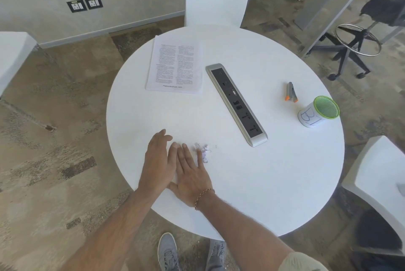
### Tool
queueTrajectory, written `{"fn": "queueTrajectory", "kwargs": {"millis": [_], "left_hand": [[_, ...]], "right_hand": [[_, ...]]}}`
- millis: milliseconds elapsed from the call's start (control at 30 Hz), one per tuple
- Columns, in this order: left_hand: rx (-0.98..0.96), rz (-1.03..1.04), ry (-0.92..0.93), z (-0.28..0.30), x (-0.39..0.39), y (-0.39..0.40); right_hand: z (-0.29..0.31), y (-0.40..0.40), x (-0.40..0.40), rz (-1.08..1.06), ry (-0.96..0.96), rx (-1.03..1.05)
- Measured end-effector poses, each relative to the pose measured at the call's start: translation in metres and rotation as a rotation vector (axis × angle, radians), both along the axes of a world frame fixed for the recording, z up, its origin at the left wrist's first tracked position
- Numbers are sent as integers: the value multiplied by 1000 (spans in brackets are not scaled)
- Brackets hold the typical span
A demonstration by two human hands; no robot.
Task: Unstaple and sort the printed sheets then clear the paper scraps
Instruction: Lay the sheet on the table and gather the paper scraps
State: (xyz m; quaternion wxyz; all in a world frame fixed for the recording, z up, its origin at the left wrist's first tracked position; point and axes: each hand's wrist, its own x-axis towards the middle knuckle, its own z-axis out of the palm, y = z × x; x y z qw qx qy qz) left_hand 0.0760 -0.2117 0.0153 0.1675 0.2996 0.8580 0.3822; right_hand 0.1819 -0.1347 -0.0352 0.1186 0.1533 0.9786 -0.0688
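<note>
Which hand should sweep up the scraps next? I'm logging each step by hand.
Right, probably: the right hand lies flat with fingertips touching the paper scraps, while the left hand rests farther from them.

Both hands flat on table (263, 183), right fingers (199, 157) touching paper scraps (202, 149).

Our bare forearms, one bracelet, grey shoes

We see both of our forearms uncovered down to the left hand (156, 161) and right hand (190, 176); a thin beaded bracelet (203, 198) in reddish and pale tones circles our right wrist, a beige sleeve (303, 263) edges that arm, and grey lace-up shoes (167, 253) show below.
</note>
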Motion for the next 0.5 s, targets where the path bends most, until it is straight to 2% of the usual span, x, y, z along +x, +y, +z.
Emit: {"fn": "queueTrajectory", "kwargs": {"millis": [367, 500], "left_hand": [[24, 2, 15, -6, 0, -4], [35, -5, 16, -8, 1, 0]], "right_hand": [[-3, 51, 14, -200, -36, 48], [1, 65, 32, -170, 52, 43]]}}
